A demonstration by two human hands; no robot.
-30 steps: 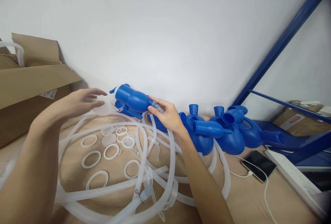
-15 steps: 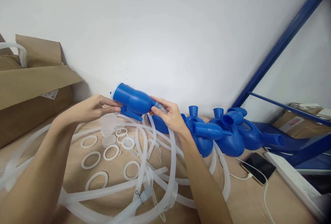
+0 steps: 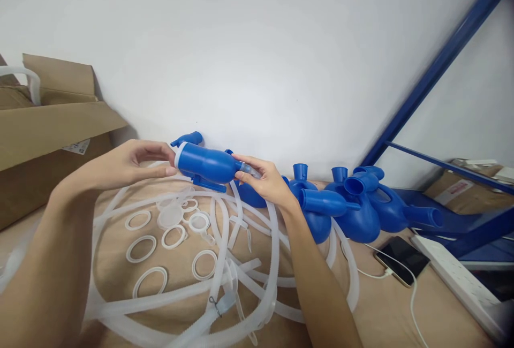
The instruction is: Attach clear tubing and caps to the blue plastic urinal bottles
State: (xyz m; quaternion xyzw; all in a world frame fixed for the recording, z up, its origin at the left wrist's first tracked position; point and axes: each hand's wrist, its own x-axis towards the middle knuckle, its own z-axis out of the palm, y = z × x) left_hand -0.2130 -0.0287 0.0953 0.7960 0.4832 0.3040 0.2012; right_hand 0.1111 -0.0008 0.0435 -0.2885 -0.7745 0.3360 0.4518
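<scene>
A blue plastic funnel-shaped piece (image 3: 211,164) is held level above the table, its wide mouth to the left. Round that mouth runs a white ring (image 3: 179,155). The thumb and fingers of my left hand (image 3: 138,163) close on the ring's edge. My right hand (image 3: 265,179) pinches the piece's narrow end, where a translucent corrugated hose (image 3: 275,241) joins it and hangs down to the table. Beneath the piece sticks out a blue clip-like tab (image 3: 209,184). Several loose white rings (image 3: 141,249) lie below my left hand, beside clear round caps (image 3: 169,215).
Blue bottles (image 3: 353,214) with spouts stand on the right. Another small blue piece (image 3: 188,139) lies by the wall. A cardboard box (image 3: 48,128) is at left. A phone (image 3: 401,259) on a cable and a power strip (image 3: 458,273) sit at right.
My left hand has shifted from the underside of the blue piece to the ring at its mouth. The piece's mouth end has dropped and turned slightly, showing more of the white ring.
</scene>
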